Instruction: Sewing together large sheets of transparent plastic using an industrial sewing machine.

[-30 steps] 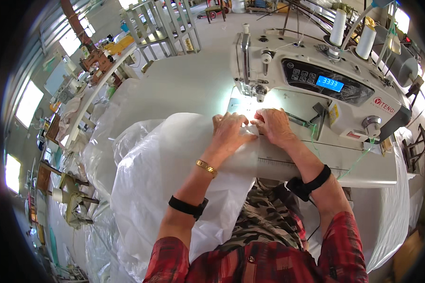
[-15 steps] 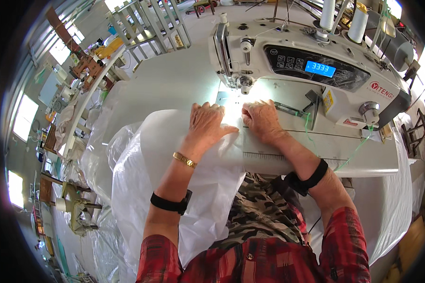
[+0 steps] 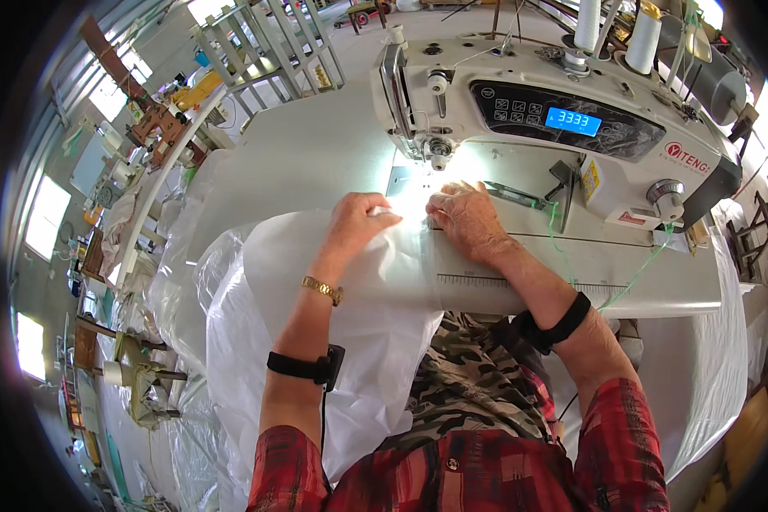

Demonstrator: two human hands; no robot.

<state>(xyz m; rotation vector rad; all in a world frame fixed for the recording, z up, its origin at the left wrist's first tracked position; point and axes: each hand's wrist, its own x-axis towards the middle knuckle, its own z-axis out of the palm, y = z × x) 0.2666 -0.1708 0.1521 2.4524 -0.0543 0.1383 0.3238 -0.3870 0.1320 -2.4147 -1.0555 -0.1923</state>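
Note:
A thin white sheet (image 3: 290, 256) lies over the near part of the sewing machine's table and drapes down over my lap. At its far edge my left hand (image 3: 354, 229) is closed, with the sheet pinched between thumb and fingers. My right hand (image 3: 471, 222) bends its fingers down onto the sheet, closed on its edge just in front of the needle. The white sewing machine (image 3: 452, 81) stands above, its needle clamp (image 3: 438, 152) over a brightly lit spot. Glare there hides the needle tip and my right fingertips.
Right of my right hand lie a dark, narrow tool (image 3: 516, 194) and loose green thread (image 3: 559, 239). A ruler strip (image 3: 486, 280) runs along the near table edge. Thread cones (image 3: 642, 41) stand behind the machine. Clear plastic sheeting (image 3: 179, 247) hangs at the left.
My left hand has drawn back slightly towards me, and its spread fingers have closed on the sheet. The sheet's far edge has shifted nearer. My right hand has moved slightly left.

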